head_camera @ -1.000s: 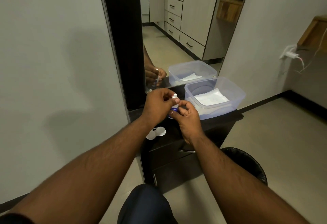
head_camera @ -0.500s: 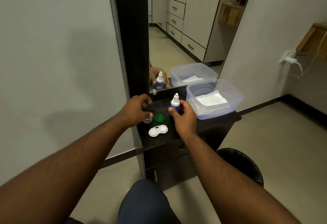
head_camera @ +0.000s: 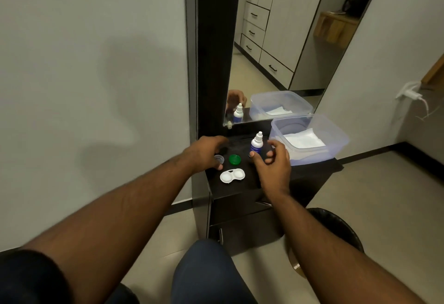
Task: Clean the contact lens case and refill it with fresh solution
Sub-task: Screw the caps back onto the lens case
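Loosely curled and apart, the fingers [head_camera: 276, 146] of the right hand [head_camera: 272, 163] ring a small solution bottle [head_camera: 256, 145] without clearly gripping it; the thumb sits just beside the bottle's blue base, and whether it touches cannot be told. Upright on a dark cabinet top [head_camera: 252, 184], the bottle shows a white nozzle tip. Across from it, the left hand [head_camera: 204, 153] reaches palm down with fingers spread, its fingertips at a small translucent cap [head_camera: 219, 159]; whether they pinch it cannot be told. Just right of that cap lies a green cap [head_camera: 234, 159], apart from both hands. Nearer the person, between the two wrists, the white contact lens case [head_camera: 232, 175] lies flat with both wells uncovered and facing up; no hand touches it. Behind the right hand stands a clear plastic tub [head_camera: 336, 145] with a white folded tissue [head_camera: 304, 140] in its bottom. A mirror [head_camera: 283, 39] rises from the back of the cabinet top, reflecting the bottle, the tub and part of a hand. On the floor beside the cabinet, under the right forearm, sits a black bin [head_camera: 341, 229].
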`<state>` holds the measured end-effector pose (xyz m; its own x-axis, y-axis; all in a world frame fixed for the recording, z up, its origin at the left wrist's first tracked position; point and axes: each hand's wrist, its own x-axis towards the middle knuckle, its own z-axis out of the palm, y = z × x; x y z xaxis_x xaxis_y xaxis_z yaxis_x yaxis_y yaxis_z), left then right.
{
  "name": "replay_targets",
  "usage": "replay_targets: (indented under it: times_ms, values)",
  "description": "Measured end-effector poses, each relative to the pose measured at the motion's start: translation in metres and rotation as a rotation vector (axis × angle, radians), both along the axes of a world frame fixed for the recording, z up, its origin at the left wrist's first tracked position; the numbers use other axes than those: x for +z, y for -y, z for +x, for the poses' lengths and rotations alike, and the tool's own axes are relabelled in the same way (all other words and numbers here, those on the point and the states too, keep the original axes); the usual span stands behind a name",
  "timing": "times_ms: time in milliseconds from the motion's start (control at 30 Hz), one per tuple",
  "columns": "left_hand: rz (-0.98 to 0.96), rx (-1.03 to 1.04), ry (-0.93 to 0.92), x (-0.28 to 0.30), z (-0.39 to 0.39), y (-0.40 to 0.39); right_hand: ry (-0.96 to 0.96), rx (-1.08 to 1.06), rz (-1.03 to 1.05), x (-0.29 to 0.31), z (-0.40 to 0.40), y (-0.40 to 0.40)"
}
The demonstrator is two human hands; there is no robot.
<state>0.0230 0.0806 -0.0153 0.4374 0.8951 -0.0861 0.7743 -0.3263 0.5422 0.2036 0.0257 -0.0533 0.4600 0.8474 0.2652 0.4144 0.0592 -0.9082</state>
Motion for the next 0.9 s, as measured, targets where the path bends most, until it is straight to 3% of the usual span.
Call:
replay_targets:
  times_ms: [133,367,900]
  values:
    - [0.066,0.036,0.092,-0.003,-0.003,0.001,0.077,0.276,0.041,-0.007,0.005,0.013]
    - [0.120,0.332,0.555,-0.009,-0.013,0.036,0.243,0.636,-0.230,0.009,0.019,0.005]
    - [0.191,0.356,0.571,-0.046,0.007,0.080,0.322,0.655,-0.290,0.009,0.019,-0.001]
